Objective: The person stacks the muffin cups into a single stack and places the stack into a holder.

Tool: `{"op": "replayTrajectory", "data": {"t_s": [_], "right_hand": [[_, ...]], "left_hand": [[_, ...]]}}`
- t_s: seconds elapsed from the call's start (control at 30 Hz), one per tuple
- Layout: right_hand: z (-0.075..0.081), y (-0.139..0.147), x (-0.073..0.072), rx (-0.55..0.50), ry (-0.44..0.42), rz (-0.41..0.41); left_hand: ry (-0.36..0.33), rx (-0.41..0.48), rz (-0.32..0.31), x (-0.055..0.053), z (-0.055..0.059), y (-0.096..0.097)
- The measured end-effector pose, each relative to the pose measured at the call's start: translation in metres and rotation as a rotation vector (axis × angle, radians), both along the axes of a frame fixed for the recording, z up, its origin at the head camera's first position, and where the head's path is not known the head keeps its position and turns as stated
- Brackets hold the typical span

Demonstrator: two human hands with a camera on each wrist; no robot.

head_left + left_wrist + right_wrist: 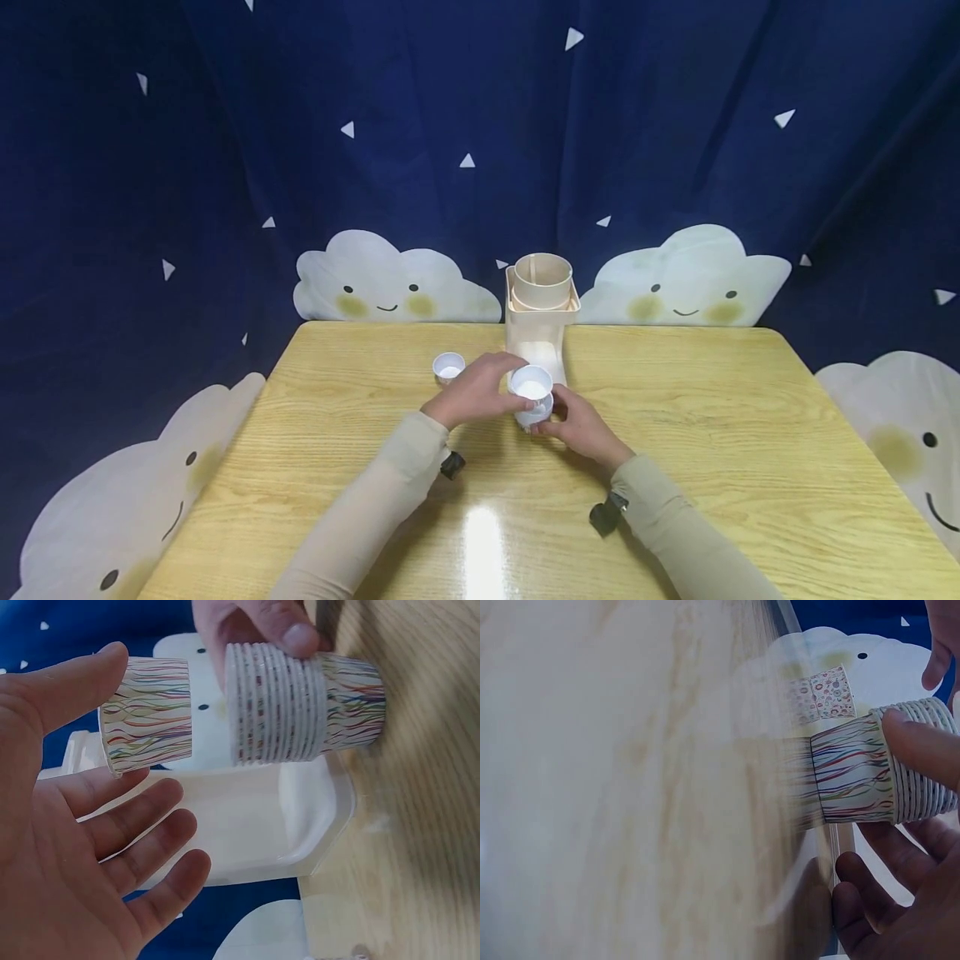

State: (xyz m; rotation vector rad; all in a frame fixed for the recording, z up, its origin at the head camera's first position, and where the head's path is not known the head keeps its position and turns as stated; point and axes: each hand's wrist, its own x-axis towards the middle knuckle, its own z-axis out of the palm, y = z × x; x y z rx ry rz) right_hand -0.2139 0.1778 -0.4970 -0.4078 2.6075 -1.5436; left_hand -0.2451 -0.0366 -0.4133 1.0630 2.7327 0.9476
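Observation:
My left hand [480,392] pinches a single paper cup [156,712] between thumb and fingers near its rim; coloured wavy lines run around its wall. Directly below it, a nested stack of paper cups [277,705] stands upright, their white rims piled closely. The lowest cup [853,776] of the stack shows the same wavy lines. My right hand [588,429] grips the stack from the right, thumb on the rims in the right wrist view. In the left wrist view a gap separates the single cup from the stack.
Behind the hands stands a beige dispenser-like holder [516,333] with a round tube [543,283] on top. Left of it, another paper cup [448,367] with a small red pattern stands on the wooden table [360,375]. A dark blue curtain [465,100] with clouds hangs behind.

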Motion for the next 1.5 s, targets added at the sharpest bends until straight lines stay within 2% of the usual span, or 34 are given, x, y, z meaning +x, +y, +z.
{"op": "replayTrajectory", "data": {"t_s": [0.4,0.47,0.6,0.63,0.7,0.83,1.03,1.27,1.5], "right_hand": [[-0.002,0.001,0.001,-0.014,0.047,0.016],[0.004,-0.001,0.004,-0.005,0.052,0.016],[0.026,-0.006,0.016,0.004,0.038,0.027],[0.026,-0.006,0.015,0.007,0.032,0.028],[0.021,-0.004,0.013,0.005,0.029,0.029],[0.001,0.002,0.002,0.003,0.038,0.022],[-0.001,0.003,0.001,0.003,0.03,0.024],[0.0,0.002,0.001,0.001,0.014,0.002],[-0.001,0.001,0.001,0.008,0.014,0.0]], "left_hand": [[-0.018,-0.046,-0.021,0.0,-0.007,0.004],[-0.021,-0.054,-0.021,0.0,-0.008,0.005],[-0.026,-0.062,-0.02,0.001,-0.007,0.007],[-0.026,-0.061,-0.023,0.0,-0.007,0.007],[-0.021,-0.061,-0.028,0.0,-0.007,0.007],[-0.011,-0.062,-0.034,0.0,-0.008,0.007],[-0.015,-0.079,-0.035,0.0,-0.009,0.007],[-0.017,-0.141,-0.004,0.002,-0.009,0.007],[-0.031,-0.147,0.002,0.004,-0.007,0.006]]}}
